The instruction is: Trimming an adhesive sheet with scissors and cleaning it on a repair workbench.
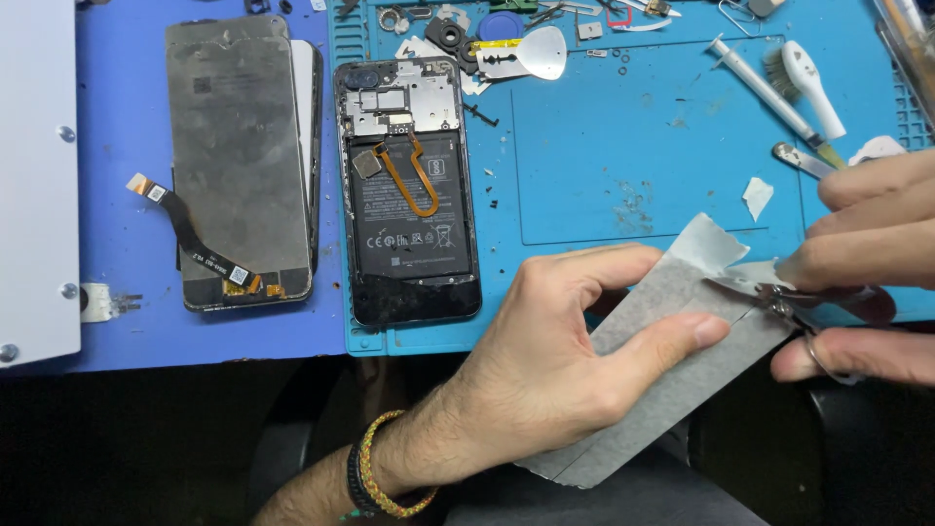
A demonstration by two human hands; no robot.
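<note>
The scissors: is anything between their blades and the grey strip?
Nothing visible. The scissors in the right hand already meet the grey strip, which the left hand holds.

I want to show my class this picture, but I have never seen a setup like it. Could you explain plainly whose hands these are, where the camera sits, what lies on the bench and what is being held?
There is no machine here: a person works with bare hands, and one camera worn on the head looks down at them. The left hand holds a grey strip of sheet material. The right hand works small scissors, whose blades meet the strip's edge. On the blue mat lies an opened phone with its battery and an orange flex cable showing. Left of it lies a detached screen panel. Further back are a white brush and small tools.
</note>
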